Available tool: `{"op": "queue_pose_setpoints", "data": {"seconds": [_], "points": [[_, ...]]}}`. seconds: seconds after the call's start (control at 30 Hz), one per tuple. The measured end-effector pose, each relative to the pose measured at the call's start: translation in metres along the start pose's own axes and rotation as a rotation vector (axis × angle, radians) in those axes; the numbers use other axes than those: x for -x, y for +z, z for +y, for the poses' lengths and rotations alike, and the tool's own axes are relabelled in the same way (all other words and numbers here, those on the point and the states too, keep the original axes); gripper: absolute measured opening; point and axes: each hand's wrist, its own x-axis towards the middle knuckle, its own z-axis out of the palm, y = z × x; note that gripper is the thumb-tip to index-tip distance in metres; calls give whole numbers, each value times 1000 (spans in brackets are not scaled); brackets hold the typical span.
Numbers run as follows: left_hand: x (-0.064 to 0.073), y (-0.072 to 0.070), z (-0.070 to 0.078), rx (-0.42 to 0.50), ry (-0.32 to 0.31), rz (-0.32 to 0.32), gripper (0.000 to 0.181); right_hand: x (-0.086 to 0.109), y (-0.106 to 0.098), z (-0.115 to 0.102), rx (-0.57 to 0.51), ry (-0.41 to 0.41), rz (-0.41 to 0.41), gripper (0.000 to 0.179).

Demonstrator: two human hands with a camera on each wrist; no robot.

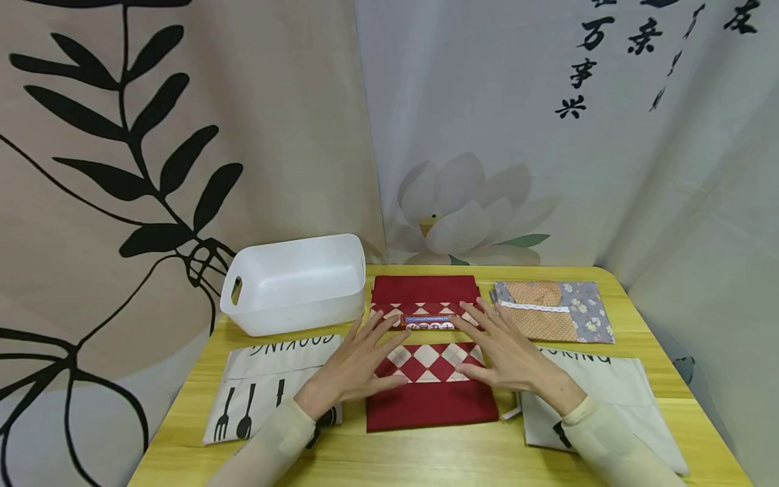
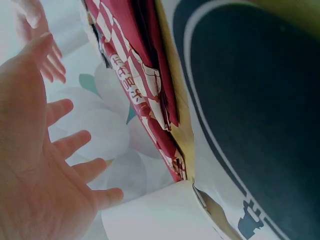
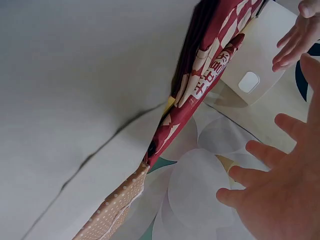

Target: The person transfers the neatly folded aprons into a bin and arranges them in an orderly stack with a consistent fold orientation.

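Observation:
In the head view a folded red cloth [image 1: 432,406] with red-and-cream checked bands lies on the table. A red strip with white lettering [image 1: 429,322] runs across its upper part. My left hand [image 1: 359,362] is over its left edge, palm down with the fingers spread. Over the right edge, my right hand [image 1: 505,348] is held the same way. Neither hand grips anything. The left wrist view shows the left palm [image 2: 45,165] apart from the cloth, fingers stretched; in the right wrist view the right hand [image 3: 285,170] looks alike.
A white plastic bin [image 1: 298,308] stands at the back left. White cloths printed "COOKING" lie on the left [image 1: 243,385] and right [image 1: 615,399], partly under the forearms. A folded grey floral and tan dotted cloth [image 1: 590,314] is at the back right. Printed curtains [image 1: 292,135] hang behind the table.

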Motion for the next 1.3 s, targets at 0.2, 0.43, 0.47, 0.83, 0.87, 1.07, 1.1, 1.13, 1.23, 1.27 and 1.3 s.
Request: {"op": "queue_pose_setpoints", "data": {"seconds": [0.2, 0.43, 0.47, 0.83, 0.87, 1.07, 1.1, 1.13, 1.23, 1.27, 1.3], "points": [[5, -3, 3, -4, -18, 17, 89, 2, 1, -3, 12, -6, 9, 95], [12, -3, 7, 17, -65, 16, 90, 8, 1, -8, 19, 2, 14, 93], [14, -4, 8, 23, -69, 15, 90, 9, 2, -8, 19, 3, 16, 93], [33, 2, 13, 143, -133, -11, 87, 17, 6, -15, -15, 18, 26, 93], [35, 2, 13, 157, -143, -15, 87, 18, 6, -15, -20, 20, 27, 93], [41, 2, 18, 268, -187, -33, 88, 23, 8, -15, -55, 32, 28, 94], [41, 2, 19, 285, -194, -36, 88, 23, 8, -16, -59, 33, 26, 95], [42, 2, 19, 298, -203, -39, 88, 24, 8, -16, -63, 34, 22, 94], [44, 2, 22, 325, -232, -52, 89, 26, 10, -16, -82, 42, 7, 95], [44, 3, 23, 330, -242, -55, 89, 26, 11, -16, -89, 44, 2, 96], [44, 3, 23, 334, -253, -58, 89, 27, 11, -16, -97, 48, -3, 96]]}}
